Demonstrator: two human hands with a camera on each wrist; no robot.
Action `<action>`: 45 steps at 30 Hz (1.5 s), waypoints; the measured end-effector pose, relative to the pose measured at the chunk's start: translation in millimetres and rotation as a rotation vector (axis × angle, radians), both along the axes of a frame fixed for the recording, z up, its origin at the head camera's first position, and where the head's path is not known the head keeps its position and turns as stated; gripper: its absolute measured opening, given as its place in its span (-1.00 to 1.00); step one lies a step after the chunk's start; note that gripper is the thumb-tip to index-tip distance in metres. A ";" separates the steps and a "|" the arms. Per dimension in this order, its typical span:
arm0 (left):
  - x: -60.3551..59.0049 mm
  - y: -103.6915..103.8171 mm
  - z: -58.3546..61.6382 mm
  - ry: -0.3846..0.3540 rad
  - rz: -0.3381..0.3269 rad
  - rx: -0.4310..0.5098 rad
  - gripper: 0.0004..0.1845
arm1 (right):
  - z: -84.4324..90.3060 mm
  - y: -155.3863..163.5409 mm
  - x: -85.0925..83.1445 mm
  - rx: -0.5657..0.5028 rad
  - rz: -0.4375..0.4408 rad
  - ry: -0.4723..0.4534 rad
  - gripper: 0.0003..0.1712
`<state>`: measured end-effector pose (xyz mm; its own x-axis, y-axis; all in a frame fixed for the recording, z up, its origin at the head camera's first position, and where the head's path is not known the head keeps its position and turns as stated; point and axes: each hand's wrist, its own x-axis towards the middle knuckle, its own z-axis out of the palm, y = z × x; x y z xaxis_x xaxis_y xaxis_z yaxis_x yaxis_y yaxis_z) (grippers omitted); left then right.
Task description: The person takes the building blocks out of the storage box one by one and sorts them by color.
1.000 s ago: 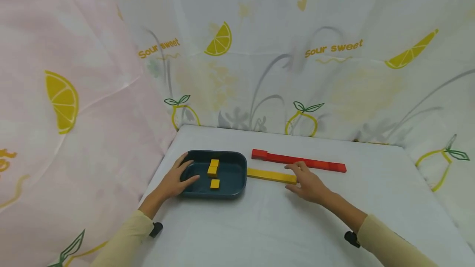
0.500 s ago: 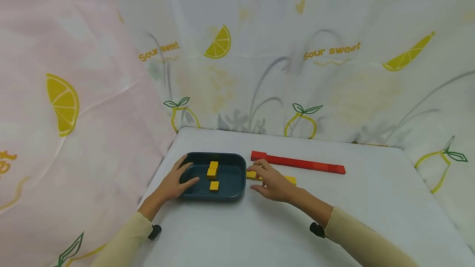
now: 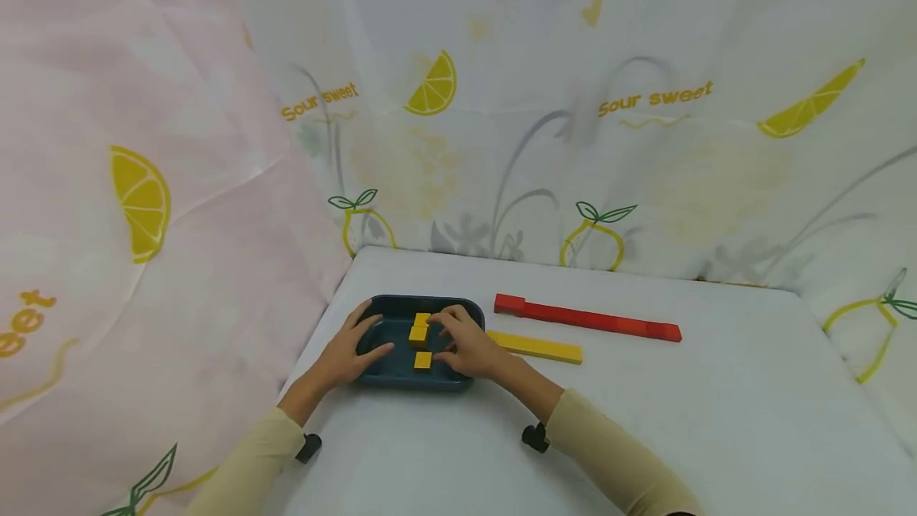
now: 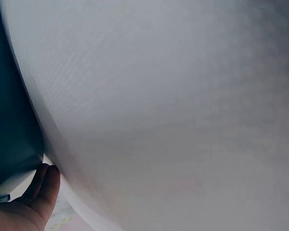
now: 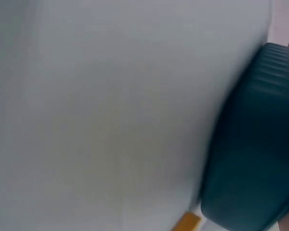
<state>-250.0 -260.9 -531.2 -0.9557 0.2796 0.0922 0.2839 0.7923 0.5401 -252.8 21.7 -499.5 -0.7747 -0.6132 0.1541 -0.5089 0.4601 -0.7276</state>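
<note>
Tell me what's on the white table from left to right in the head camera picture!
Left hand → dark blue tray with small yellow blocks → right hand → long yellow bar → far end of the long red bar.

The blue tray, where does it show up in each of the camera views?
Head: tray at the table's left near corner, between both hands.
Left wrist: its dark wall fills the left edge, above the fingertips.
Right wrist: its ribbed side fills the right.
Shared landmark: the white table.
</note>
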 end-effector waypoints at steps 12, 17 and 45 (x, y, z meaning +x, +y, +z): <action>-1.7 2.5 1.3 0.001 -0.011 0.010 -0.17 | -11.5 -26.5 -5.2 0.162 -0.189 0.071 -0.46; -0.4 1.5 0.1 0.002 -0.011 0.004 -0.18 | -13.3 -28.3 -5.2 0.244 -0.206 0.099 -0.50; 3.6 1.6 -6.4 0.066 -0.024 0.060 -0.25 | -28.0 -50.2 -15.4 0.380 -0.181 0.078 -0.40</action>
<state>-246.4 -259.3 -537.5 -0.9402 0.2940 0.1722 0.3387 0.7517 0.5658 -268.2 -28.5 -527.6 -0.8702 -0.4926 0.0062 -0.4420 0.7752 -0.4514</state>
